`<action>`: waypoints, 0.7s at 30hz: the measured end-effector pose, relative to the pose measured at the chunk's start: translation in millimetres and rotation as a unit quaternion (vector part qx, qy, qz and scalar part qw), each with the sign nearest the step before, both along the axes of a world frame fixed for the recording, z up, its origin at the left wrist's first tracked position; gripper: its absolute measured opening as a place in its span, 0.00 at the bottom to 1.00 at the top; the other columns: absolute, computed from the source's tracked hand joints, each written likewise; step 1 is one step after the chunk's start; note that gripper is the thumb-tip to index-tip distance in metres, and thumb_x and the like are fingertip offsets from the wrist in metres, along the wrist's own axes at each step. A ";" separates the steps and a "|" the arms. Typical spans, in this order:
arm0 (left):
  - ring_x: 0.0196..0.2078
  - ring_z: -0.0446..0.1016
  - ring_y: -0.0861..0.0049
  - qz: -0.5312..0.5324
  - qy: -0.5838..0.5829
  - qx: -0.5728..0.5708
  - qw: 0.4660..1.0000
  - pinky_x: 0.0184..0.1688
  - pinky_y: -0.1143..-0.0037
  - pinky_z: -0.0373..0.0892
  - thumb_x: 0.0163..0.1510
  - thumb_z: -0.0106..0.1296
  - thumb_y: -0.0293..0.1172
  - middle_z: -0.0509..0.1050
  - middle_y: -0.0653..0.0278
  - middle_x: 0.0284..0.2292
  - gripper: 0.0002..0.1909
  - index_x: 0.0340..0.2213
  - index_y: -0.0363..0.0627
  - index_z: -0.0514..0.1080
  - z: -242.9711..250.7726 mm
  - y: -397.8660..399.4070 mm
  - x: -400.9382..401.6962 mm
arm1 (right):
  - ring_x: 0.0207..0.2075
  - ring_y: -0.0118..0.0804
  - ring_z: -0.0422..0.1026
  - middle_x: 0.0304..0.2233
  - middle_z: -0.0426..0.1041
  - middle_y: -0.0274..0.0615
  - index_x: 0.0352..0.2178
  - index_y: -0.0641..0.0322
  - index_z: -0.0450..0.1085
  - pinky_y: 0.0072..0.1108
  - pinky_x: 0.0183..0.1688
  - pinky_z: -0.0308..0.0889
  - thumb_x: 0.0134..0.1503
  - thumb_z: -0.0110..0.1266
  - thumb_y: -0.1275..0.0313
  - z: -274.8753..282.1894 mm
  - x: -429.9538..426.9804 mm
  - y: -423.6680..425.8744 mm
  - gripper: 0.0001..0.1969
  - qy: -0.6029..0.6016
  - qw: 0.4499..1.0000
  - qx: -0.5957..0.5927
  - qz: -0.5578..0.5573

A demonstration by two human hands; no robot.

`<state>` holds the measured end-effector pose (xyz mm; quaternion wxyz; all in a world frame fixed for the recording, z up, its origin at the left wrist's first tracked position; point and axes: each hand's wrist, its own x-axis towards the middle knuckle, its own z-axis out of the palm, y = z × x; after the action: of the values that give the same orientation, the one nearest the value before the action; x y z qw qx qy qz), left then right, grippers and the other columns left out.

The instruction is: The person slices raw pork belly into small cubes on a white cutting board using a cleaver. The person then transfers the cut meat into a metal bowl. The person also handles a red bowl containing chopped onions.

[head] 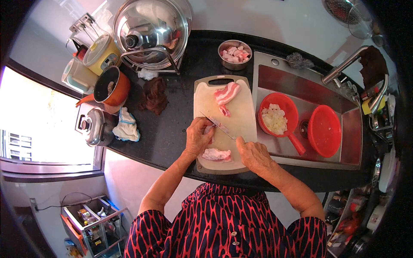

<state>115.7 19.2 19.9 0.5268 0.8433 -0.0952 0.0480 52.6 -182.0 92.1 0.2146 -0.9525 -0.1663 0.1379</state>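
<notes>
My right hand (255, 154) grips a knife (221, 128), its blade slanting up and left across the cutting board (240, 129). With bent fingers, my left hand (198, 133) holds a strip of raw meat (209, 129) down on the board, close beside the blade. Part of that strip lies hidden under my fingers. Toward the board's far end rests a striped slab of pork belly (227, 93), with a small red scrap of meat (224, 111) just below it. A paler piece of meat (216, 154) lies at the near end.
A steel bowl of meat chunks (235, 55) stands behind the board. In the sink (297, 84) are a red handled strainer (263, 106) holding chopped pale food and a red bowl (325, 132). Leftward sit an orange pot (119, 85), brown cloth (154, 95) and white cloth (125, 125).
</notes>
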 end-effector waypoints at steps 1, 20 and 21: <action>0.31 0.75 0.73 -0.002 0.002 0.001 1.000 0.35 0.78 0.72 0.42 0.56 0.20 0.73 0.58 0.30 0.08 0.28 0.36 0.71 2.5 -0.4 -0.2 | 0.23 0.60 0.72 0.18 0.70 0.60 0.30 0.67 0.57 0.44 0.26 0.68 0.50 0.42 0.79 -0.2 0.9 1.2 0.05 0.005 1.000 0.003 0.000; 0.33 0.70 0.59 -0.023 -0.105 0.118 0.987 0.38 0.66 0.68 0.38 0.55 0.22 0.70 0.57 0.27 0.13 0.30 0.39 0.68 -11.2 8.2 5.7 | 0.26 0.58 0.74 0.24 0.72 0.58 0.32 0.66 0.60 0.42 0.30 0.69 0.50 0.44 0.76 -33.8 53.4 43.3 0.07 -0.099 0.992 0.083 0.010; 0.34 0.70 0.58 -0.014 -0.078 0.118 0.990 0.38 0.65 0.67 0.38 0.54 0.22 0.69 0.57 0.27 0.13 0.30 0.40 0.67 -19.2 12.0 6.7 | 0.26 0.59 0.73 0.24 0.72 0.59 0.32 0.66 0.60 0.43 0.29 0.69 0.50 0.44 0.77 -31.2 46.3 34.7 0.07 -0.076 0.995 0.065 0.007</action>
<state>122.4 31.2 0.7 0.4147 0.8920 -0.1527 0.0948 98.9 -147.3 61.0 0.2622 -0.9431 -0.1971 0.0553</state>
